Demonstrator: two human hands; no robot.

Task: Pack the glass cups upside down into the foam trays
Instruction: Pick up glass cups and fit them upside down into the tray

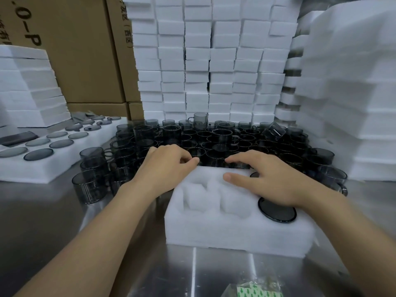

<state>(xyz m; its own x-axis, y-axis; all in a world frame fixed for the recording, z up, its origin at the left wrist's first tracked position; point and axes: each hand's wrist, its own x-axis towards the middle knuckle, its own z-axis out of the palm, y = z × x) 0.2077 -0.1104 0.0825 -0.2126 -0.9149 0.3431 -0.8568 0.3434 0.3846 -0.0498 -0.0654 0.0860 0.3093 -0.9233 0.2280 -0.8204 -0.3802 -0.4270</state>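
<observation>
Nearest to me, in front of the foam tray (pixel 214 232), a small packet (pixel 252 291) printed with green arrows lies on the steel bench (pixel 64 232). The tray sits square before me. One glass cup (pixel 276 211) is seated upside down in the tray's near right pocket, dark base up. The pockets to its left show only white foam.

My right hand (pixel 267 179) lies over the tray's far right part, released. Its thumb rests on the foam and its fingers stretch past the tray's far edge onto the loose cups (pixel 214 136). My left hand (pixel 165 166) is at the tray's far left corner with its fingers curled. Whether it grips a cup I cannot tell.

The loose cups crowd the bench behind the tray and to its left, most of them mouth up. Farther left of the tray lies a filled tray (pixel 12 168) showing rows of round bases. Behind the tray, beyond the cups, rise stacks of foam blocks (pixel 203 61), with cardboard boxes (pixel 85 50) to their left.
</observation>
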